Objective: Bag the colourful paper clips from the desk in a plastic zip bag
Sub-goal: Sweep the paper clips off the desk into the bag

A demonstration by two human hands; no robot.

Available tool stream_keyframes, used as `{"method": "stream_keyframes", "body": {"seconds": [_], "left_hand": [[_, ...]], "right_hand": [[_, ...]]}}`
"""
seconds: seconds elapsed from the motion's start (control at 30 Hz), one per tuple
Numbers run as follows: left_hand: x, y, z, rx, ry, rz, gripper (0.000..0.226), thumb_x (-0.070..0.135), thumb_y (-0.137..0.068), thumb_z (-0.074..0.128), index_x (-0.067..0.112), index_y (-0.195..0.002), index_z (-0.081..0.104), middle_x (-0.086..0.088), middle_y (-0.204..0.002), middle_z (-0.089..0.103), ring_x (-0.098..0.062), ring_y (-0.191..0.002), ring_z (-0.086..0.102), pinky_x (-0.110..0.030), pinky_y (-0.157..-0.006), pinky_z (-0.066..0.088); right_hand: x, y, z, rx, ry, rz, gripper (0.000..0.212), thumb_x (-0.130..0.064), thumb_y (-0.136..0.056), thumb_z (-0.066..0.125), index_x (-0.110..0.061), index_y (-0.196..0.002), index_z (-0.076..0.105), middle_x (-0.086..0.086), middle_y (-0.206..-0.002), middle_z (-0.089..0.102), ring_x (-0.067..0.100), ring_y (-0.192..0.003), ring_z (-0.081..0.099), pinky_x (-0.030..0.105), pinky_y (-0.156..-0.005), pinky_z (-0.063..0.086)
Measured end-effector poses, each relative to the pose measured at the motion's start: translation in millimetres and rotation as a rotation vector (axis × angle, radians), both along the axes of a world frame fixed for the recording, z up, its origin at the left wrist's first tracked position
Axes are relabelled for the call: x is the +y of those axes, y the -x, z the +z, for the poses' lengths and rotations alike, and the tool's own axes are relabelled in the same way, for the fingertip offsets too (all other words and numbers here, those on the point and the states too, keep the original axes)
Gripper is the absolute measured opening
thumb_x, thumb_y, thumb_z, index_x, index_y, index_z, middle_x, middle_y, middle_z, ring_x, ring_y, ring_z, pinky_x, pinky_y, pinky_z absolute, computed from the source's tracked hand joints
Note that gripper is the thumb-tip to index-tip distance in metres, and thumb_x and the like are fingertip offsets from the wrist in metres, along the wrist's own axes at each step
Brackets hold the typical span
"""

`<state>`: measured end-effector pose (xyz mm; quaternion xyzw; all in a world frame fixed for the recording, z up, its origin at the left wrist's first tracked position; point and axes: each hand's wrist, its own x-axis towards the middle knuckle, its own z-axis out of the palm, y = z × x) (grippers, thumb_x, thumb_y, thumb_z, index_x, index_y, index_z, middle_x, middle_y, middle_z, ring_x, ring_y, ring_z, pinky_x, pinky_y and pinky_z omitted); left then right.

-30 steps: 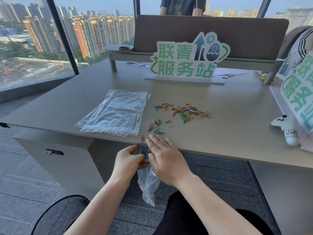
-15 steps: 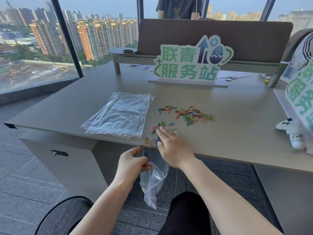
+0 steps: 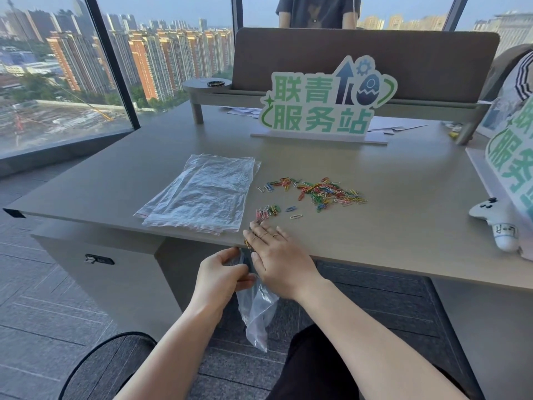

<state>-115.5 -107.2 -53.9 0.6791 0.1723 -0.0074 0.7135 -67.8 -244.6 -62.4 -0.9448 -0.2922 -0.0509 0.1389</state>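
Note:
Colourful paper clips lie scattered on the grey desk, with a smaller cluster nearer the front edge. My left hand pinches the mouth of a clear zip bag that hangs below the desk's front edge. My right hand lies flat, fingers together, over the edge just above the bag's mouth. A few clips show under its fingertips at the edge.
A stack of clear plastic bags lies left of the clips. A green-lettered sign stands behind, another sign and a white toy at the right. A person stands beyond the divider. A chair is lower left.
My right hand reached out to the near clips, then drew back to the desk edge over the bag's mouth, dragging clips with it. My left hand kept hold of the bag.

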Motion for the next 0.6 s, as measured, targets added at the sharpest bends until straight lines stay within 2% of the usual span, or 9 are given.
{"method": "stream_keyframes", "body": {"seconds": [0.07,0.2,0.33,0.5,0.53,0.6], "left_hand": [[0,1,2,-0.003,0.004,0.004,0.043,-0.015,-0.081,0.059,0.016,-0.112,0.061,-0.01,-0.1,0.072,-0.015,-0.054,0.069,-0.022,-0.058,0.06],[1,1,1,0.0,0.001,-0.007,0.048,-0.014,-0.082,0.059,0.011,-0.122,0.059,-0.016,-0.105,0.071,-0.011,-0.052,0.068,-0.02,-0.055,0.059],[1,1,1,-0.007,-0.005,-0.023,0.048,-0.015,-0.082,0.057,0.005,-0.126,0.06,-0.015,-0.106,0.071,-0.009,-0.052,0.069,-0.019,-0.053,0.057],[2,3,1,-0.006,0.003,-0.015,0.042,-0.015,-0.083,0.058,0.006,-0.119,0.064,-0.013,-0.097,0.074,-0.016,-0.057,0.07,-0.022,-0.058,0.06],[2,3,0,-0.005,-0.003,-0.014,0.042,-0.014,-0.083,0.058,0.006,-0.12,0.063,-0.013,-0.099,0.074,-0.016,-0.057,0.07,-0.022,-0.058,0.06],[3,3,0,-0.002,-0.021,-0.015,0.044,-0.013,-0.084,0.058,0.005,-0.124,0.062,-0.014,-0.104,0.073,-0.014,-0.054,0.069,-0.021,-0.057,0.06]], "right_hand": [[0,4,0,-0.006,-0.018,0.008,0.054,-0.03,-0.098,0.023,-0.018,-0.151,0.024,0.002,-0.16,0.016,0.016,-0.148,0.01,0.033,-0.119,0.001],[-2,15,-1,-0.035,-0.068,0.026,0.057,-0.032,-0.096,0.018,-0.016,-0.149,0.03,0.002,-0.159,0.023,0.014,-0.147,0.015,0.03,-0.118,0.001],[-5,28,-2,-0.052,-0.156,0.047,0.049,-0.024,-0.098,0.03,-0.014,-0.145,0.038,0.002,-0.155,0.033,0.014,-0.145,0.023,0.026,-0.118,0.005],[-13,30,3,-0.052,-0.397,-0.025,0.044,-0.016,-0.096,0.036,-0.012,-0.137,0.05,0.004,-0.141,0.053,0.013,-0.138,0.037,0.026,-0.112,0.031],[-16,25,6,-0.062,-0.424,-0.071,0.044,-0.015,-0.096,0.037,-0.013,-0.138,0.049,0.004,-0.142,0.052,0.013,-0.138,0.036,0.026,-0.112,0.031],[-22,10,11,-0.05,-0.391,-0.175,0.046,-0.017,-0.098,0.037,-0.015,-0.144,0.041,0.003,-0.15,0.041,0.015,-0.143,0.026,0.025,-0.114,0.02]]}}
